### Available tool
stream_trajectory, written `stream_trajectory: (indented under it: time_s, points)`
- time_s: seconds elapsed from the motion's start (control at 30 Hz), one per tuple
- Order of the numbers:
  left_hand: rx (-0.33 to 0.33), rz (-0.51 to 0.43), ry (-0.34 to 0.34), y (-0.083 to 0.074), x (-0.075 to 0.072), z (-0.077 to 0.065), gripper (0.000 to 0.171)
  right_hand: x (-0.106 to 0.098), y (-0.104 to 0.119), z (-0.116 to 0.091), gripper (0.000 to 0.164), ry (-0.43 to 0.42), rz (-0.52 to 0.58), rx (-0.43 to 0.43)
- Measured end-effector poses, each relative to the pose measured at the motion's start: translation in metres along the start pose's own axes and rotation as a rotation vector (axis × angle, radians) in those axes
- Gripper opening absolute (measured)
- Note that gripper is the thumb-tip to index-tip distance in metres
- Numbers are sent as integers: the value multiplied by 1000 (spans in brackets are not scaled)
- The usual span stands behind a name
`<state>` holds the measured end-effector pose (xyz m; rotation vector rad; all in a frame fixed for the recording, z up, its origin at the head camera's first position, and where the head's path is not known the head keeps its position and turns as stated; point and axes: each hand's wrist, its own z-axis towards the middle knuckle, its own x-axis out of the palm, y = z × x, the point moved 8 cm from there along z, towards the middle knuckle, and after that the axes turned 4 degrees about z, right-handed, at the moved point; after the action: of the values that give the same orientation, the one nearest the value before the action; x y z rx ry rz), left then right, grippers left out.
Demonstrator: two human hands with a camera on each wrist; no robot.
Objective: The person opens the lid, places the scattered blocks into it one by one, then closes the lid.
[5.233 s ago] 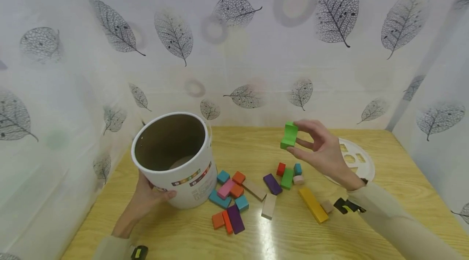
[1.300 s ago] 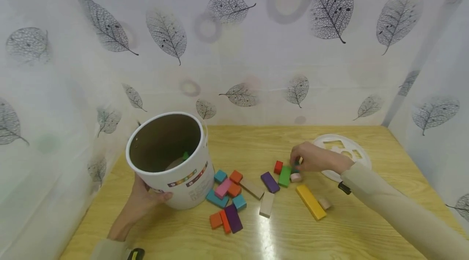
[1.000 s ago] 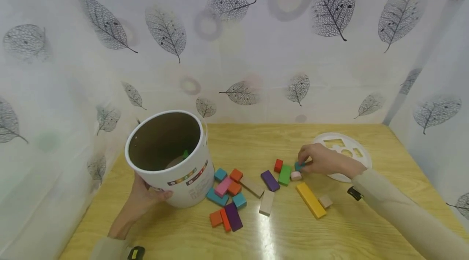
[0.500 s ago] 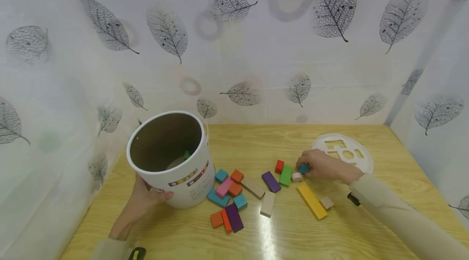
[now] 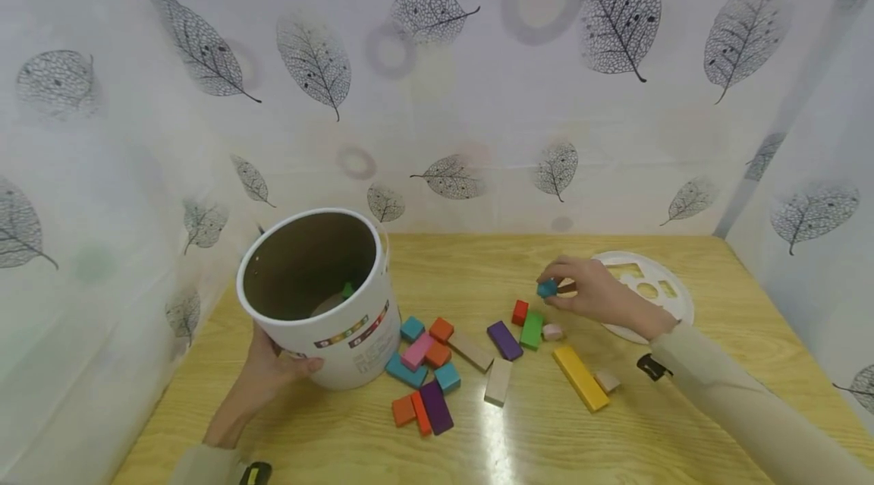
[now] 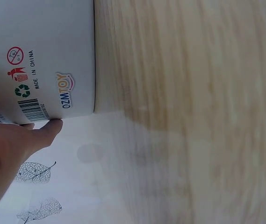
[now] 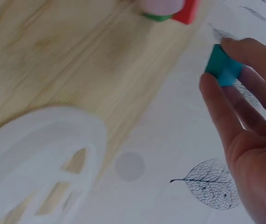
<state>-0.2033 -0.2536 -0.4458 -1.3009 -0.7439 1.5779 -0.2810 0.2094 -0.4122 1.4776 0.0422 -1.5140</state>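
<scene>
My left hand (image 5: 273, 370) holds the white bucket (image 5: 365, 352) low on its near left side. Its thumb lies on the printed wall and the other fingers are mostly hidden behind it. The bucket leans slightly toward me, with its mouth up, and a bit of green (image 5: 348, 290) shows inside. My right hand (image 5: 595, 291) pinches a small blue block (image 5: 546, 288) between thumb and fingertips, raised above the table. In the right wrist view the blue block (image 7: 224, 67) sits at the fingertips. Below the hand are a red block (image 5: 520, 311), a green block (image 5: 531, 330) and a pale pink piece (image 5: 552, 332).
Several coloured blocks, including a pink block (image 5: 417, 350), lie right of the bucket. A purple block (image 5: 504, 340), a plain wooden block (image 5: 498, 382) and a long yellow block (image 5: 580, 377) are farther right. The white lid (image 5: 683, 310) with cut-out shapes lies behind the right wrist.
The green arched block earlier in my right hand has left it, and green now shows in the bucket. My right hand has since taken the blue block from the table and lifted it.
</scene>
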Motion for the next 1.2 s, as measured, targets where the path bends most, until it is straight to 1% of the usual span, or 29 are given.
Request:
stream_trajectory:
  time_s: [0.13, 0.23, 0.43, 0.53, 0.67, 0.9, 1.13, 1.2]
  points:
    - [8, 1, -3, -1, 0, -1, 112, -12, 14, 8, 31, -144, 107, -39]
    - [18, -1, 0, -1, 1, -1, 113, -19, 25, 13, 34, -221, 187, -53]
    - [4, -19, -2, -2, 1, -1, 114, -26, 41, 24, 34, -324, 327, -58]
    - [-3, -25, -2, -3, 1, -1, 116, -27, 47, 29, 36, -363, 381, -80]
    - [-5, -17, 4, -2, 1, -1, 116, -28, 55, 37, 37, -387, 428, -117]
    - [-2, -9, 11, -2, 1, -1, 117, -26, 75, 60, 33, -391, 499, -205]
    - [-21, -12, 14, -1, 1, 0, 119, -20, 108, 89, 30, -375, 584, -301]
    - [-17, -10, 17, -2, 1, 0, 119, -18, 119, 98, 31, -378, 615, -333]
